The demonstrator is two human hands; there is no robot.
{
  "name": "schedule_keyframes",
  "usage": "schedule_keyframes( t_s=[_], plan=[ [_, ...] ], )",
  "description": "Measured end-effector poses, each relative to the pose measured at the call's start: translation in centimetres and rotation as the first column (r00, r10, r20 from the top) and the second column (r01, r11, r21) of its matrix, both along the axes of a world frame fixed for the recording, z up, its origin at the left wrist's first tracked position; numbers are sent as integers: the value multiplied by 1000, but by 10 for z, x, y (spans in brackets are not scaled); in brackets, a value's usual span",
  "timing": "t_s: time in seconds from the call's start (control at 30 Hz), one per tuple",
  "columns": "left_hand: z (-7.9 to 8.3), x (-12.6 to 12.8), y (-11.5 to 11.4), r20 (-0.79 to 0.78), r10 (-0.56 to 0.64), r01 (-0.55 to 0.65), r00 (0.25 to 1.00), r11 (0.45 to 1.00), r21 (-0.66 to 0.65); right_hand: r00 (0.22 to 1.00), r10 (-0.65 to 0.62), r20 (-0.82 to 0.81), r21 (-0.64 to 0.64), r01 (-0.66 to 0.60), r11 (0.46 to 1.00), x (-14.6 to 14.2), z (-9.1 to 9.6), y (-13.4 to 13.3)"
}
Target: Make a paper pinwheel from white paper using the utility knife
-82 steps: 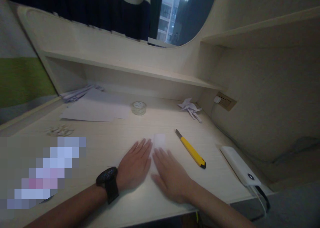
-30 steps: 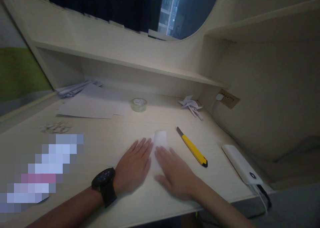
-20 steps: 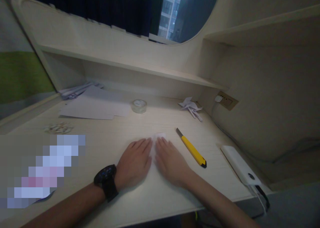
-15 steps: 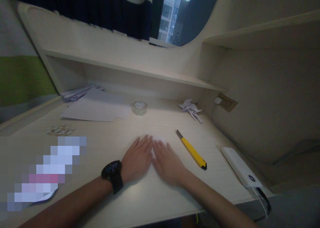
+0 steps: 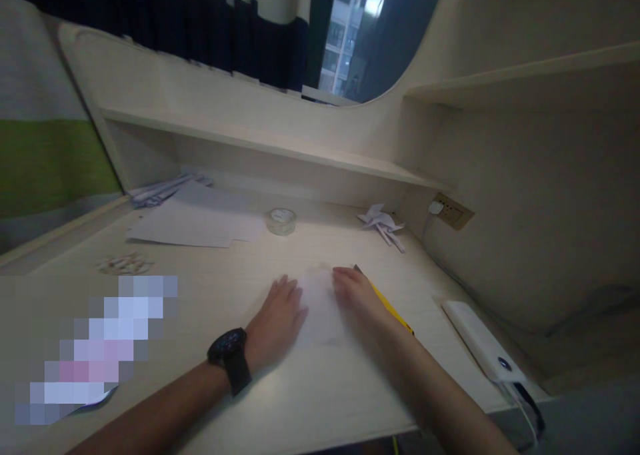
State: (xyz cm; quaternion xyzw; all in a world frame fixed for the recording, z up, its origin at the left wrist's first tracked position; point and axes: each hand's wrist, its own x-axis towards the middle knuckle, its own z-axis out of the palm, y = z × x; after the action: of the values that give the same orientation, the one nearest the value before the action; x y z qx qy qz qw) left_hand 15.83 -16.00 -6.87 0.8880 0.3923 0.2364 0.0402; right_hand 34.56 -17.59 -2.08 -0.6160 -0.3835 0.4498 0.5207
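Note:
A small sheet of white paper lies flat on the desk between my two hands. My left hand, with a black watch on its wrist, rests at the sheet's left edge, fingers spread out and flat. Over the sheet's right side is my right hand, tilted on its side and somewhat blurred; its fingers look loosely extended, and I make out nothing in them. A yellow box cutter with its blade out lies just beyond my right hand, which partly covers it.
A roll of clear tape stands farther back. Paper sheets lie back left, near a scattered pile of small pieces. A paper pinwheel lies back right. A white power bank with cables sits at the right edge.
My hands, earlier flat with fingertips together over the paper, have moved apart. The right one has shifted right and turned on its side, uncovering the white sheet.

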Motion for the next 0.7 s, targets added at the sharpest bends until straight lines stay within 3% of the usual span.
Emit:
schedule_keyframes(
  t_s=[0.17,0.23,0.3,0.33,0.4,0.47,0.53,0.6,0.7],
  plan=[
    [21,-4,-4,36,-38,39,999,999,-7,968,159,-197,12,-159,987,-2,2,3],
    [26,-8,3,61,-70,74,996,994,-74,967,236,-99,68,-230,971,-9,1,-2],
    [28,-14,14,119,-100,118,988,980,-158,928,316,198,127,-344,930,-16,1,-10],
    [27,-18,20,158,-76,104,985,978,-182,853,345,391,139,-425,894,-20,0,-15],
    [26,-24,30,234,67,-23,970,982,-189,630,314,711,126,-553,823,-28,-2,-24],
    [25,-29,33,272,115,-76,955,986,-150,417,230,879,92,-623,777,-34,-5,-31],
    [25,-29,28,257,71,-50,964,995,-87,276,159,948,62,-649,759,-39,-9,-35],
    [25,-26,19,180,-4,7,984,1000,-13,214,128,968,46,-657,753,-39,-13,-37],
    [21,-20,3,32,-92,90,995,994,67,214,96,972,55,-606,794,-22,-13,-39]
  ],
)
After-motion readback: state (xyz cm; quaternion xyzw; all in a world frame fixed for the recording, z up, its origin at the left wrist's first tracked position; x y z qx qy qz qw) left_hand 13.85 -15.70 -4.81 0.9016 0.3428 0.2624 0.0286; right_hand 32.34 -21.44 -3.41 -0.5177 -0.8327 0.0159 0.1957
